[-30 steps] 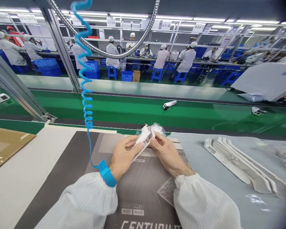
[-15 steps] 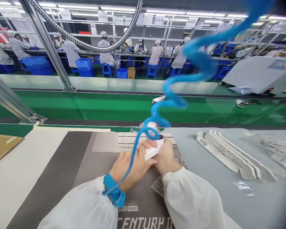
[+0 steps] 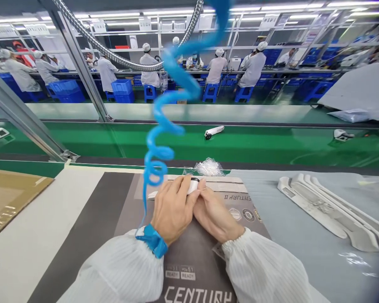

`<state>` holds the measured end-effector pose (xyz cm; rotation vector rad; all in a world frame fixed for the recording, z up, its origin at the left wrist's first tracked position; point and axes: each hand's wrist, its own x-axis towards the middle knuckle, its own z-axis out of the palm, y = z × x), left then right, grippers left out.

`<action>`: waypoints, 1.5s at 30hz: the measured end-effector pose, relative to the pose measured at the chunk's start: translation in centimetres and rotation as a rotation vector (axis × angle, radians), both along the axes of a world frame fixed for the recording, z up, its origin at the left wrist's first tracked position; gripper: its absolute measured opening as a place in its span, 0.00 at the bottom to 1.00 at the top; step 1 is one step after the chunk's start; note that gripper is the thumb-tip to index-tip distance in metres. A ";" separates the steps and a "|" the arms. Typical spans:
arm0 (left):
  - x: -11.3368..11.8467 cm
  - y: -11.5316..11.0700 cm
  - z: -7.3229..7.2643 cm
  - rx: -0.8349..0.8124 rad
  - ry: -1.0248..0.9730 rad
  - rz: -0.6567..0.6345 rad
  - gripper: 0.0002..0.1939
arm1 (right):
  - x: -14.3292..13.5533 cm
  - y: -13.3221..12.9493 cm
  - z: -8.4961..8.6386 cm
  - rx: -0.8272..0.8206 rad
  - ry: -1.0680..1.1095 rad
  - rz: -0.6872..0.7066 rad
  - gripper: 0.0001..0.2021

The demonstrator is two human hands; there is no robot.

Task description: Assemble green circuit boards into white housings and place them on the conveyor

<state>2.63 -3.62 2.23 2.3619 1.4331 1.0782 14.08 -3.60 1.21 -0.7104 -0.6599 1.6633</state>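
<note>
A long white plastic device (image 3: 193, 185) with a dark band at its end lies crosswise in front of me, over the printed cardboard. My left hand (image 3: 173, 208) is closed over it from above, hiding its middle; a pale end shows left of the fingers. At the dark-banded end, my right hand (image 3: 217, 214) grips with thumb and fingertips, its other fingers curled beneath. Around my left wrist is a blue strap (image 3: 153, 240), joined to a coiled blue cord (image 3: 159, 151) that hangs in front of the view.
Dark printed cardboard (image 3: 139, 261) covers the bench. White curved shells (image 3: 331, 214) lie to the right, clear plastic wrap (image 3: 209, 167) beyond my hands. A similar white device (image 3: 214, 131) sits on the green conveyor (image 3: 164, 141). Brown cardboard (image 3: 12, 198) lies left; people work behind.
The device has turned from tilted upward to lying nearly level. My left hand now covers more of it, and my right hand has come round to its end. The view has shifted left.
</note>
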 end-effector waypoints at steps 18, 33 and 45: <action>-4.7 3.6 0.8 -1.137 -0.586 -0.069 0.25 | 1.6 1.1 -1.2 -0.006 -0.040 0.016 0.16; -10.8 19.9 4.9 -0.552 -0.088 0.496 0.16 | 1.6 1.2 -0.9 -0.143 -0.024 -0.053 0.17; 8.1 25.7 0.2 -0.369 0.237 0.202 0.23 | 1.7 1.4 -0.9 -0.109 0.020 -0.010 0.18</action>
